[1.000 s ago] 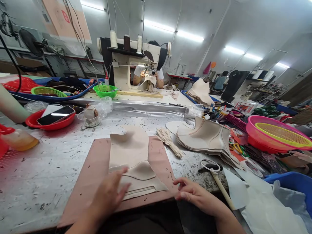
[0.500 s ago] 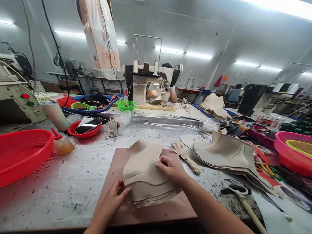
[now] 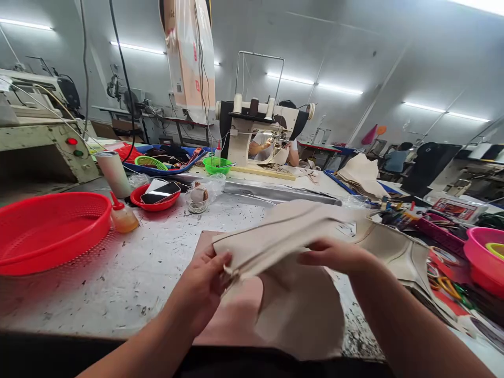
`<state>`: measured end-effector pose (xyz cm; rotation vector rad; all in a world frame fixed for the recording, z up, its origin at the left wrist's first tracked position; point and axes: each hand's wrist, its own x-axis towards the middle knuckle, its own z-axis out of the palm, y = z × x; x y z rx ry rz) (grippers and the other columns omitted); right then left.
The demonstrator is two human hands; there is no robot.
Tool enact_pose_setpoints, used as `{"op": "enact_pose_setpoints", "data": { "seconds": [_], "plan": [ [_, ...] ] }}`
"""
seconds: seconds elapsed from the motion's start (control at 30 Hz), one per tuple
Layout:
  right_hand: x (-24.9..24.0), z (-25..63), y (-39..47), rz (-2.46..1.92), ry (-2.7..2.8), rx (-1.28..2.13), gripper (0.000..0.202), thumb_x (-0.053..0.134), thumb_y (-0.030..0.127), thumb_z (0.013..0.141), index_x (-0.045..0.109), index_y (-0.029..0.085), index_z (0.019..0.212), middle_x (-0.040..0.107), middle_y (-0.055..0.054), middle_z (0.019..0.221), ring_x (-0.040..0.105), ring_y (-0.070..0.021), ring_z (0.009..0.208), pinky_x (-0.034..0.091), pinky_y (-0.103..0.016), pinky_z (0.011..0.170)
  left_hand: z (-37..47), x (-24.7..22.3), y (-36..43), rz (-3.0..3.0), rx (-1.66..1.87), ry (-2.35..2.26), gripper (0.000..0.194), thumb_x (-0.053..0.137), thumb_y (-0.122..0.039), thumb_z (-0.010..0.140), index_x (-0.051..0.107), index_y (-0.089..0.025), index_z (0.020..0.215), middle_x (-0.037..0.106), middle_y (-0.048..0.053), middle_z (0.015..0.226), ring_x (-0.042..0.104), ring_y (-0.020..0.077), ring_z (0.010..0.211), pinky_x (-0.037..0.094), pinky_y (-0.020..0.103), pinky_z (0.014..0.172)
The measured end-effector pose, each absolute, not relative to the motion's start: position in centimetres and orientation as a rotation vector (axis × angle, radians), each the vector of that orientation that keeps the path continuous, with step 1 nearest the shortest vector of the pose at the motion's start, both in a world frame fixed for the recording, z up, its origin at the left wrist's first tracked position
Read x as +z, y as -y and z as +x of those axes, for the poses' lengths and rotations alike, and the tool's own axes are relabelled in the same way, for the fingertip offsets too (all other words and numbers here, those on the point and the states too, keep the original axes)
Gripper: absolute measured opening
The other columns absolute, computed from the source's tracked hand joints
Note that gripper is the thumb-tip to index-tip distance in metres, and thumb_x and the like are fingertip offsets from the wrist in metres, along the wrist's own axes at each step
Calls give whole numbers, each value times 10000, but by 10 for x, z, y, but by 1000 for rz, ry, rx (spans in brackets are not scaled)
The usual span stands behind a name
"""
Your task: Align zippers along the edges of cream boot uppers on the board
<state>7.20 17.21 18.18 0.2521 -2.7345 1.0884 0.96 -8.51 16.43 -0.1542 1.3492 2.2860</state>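
My left hand [image 3: 207,275] is closed on the near left corner of a stack of beige leather-like pieces [image 3: 271,231], its thumb on top. At the right, my right hand [image 3: 331,254] grips the same stack along its near edge, the fingers partly hidden and blurred. The stack is tilted up off the table, and a wide curved panel [image 3: 303,310] hangs below it towards me. Under the pieces lies a reddish-brown board [image 3: 240,315], mostly covered.
More shaped beige panels [image 3: 397,249] are stacked at the right. A red basket [image 3: 55,226] and a glue bottle [image 3: 125,218] stand at the left. Behind are a red dish with a phone [image 3: 161,193] and a sewing machine [image 3: 263,121], where another person sits.
The stack has been lifted from the board and tilted, with a curved panel now hanging below. My right hand has shifted to the stack's near right edge. The view has swung left.
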Motion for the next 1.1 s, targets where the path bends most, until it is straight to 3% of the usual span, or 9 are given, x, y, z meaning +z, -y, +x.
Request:
{"op": "enact_pose_setpoints", "data": {
  "seconds": [0.2, 0.3, 0.4, 0.47, 0.63, 0.8, 0.9, 1.0, 1.1],
  "plan": [
    [136, 64, -130, 798, 3148, 445, 481, 628, 245, 668, 586, 200, 1145, 654, -102, 1072, 617, -259, 927, 475, -359, 796, -33, 112, 40, -447, 2408, -1266, 193, 465, -36, 829, 547, -143, 692, 625, 17, 621, 594, 100, 522, 498, 193, 497],
    [87, 62, -125, 591, 3123, 144, 733, 705, 404, 613, 490, 112, 1250, 574, -211, 1179, 564, -344, 1024, 446, -453, 838, -41, 90, 49, -577, 2434, -1303, 170, 485, -45, 833, 547, -152, 716, 612, -9, 615, 580, 80, 504, 485, 176, 483],
    [42, 50, -125, 426, 2950, 66, 881, 652, 602, 608, 417, 119, 1308, 521, -224, 1242, 505, -375, 1097, 379, -530, 902, -49, 80, 53, -651, 2423, -1322, 114, 504, -75, 840, 554, -141, 762, 612, -17, 642, 577, 84, 510, 488, 197, 475],
    [20, 38, -125, 394, 2726, -4, 826, 619, 587, 650, 428, 111, 1297, 521, -224, 1235, 449, -389, 1158, 321, -554, 955, -55, 76, 54, -671, 2415, -1324, 77, 506, -89, 846, 557, -129, 805, 600, -28, 655, 566, 81, 509, 481, 201, 464],
    [12, 11, -126, 457, 2329, -250, 518, 543, 160, 735, 478, 152, 1249, 526, -175, 1228, 331, -368, 1268, 258, -542, 1015, -63, 68, 58, -671, 2394, -1309, 57, 518, -127, 858, 563, -117, 826, 587, -39, 673, 558, 72, 524, 484, 202, 480],
    [52, -5, -129, 744, 2250, -362, 282, 477, 77, 751, 587, 128, 1005, 555, -169, 1201, 404, -331, 1226, 273, -509, 1028, -66, 62, 63, -631, 2367, -1283, 119, 512, -100, 851, 561, -114, 744, 585, -43, 591, 565, 79, 490, 494, 207, 480],
    [80, -14, -123, 840, 2500, -374, 206, 461, 31, 705, 586, 157, 809, 669, -132, 927, 571, -274, 1025, 247, -483, 1052, -66, 59, 64, -593, 2371, -1259, 149, 498, -36, 826, 567, -121, 726, 622, 0, 590, 601, 106, 505, 511, 215, 496],
    [101, -20, -119, 884, 3021, -102, 193, 457, 33, 681, 528, 212, 697, 593, -7, 548, 609, -210, 654, 224, -523, 1036, -61, 55, 66, -557, 2350, -1247, 130, 516, -24, 803, 574, -129, 752, 650, 30, 620, 617, 121, 519, 512, 213, 488],
    [114, -19, -125, 820, 3299, 255, 176, 510, 49, 619, 460, 217, 629, 577, -5, 625, 565, -187, 623, 368, -498, 907, -52, 50, 69, -547, 2285, -1248, 101, 530, -55, 805, 538, -143, 754, 641, 20, 606, 600, 122, 488, 488, 215, 440]
  ]
}}
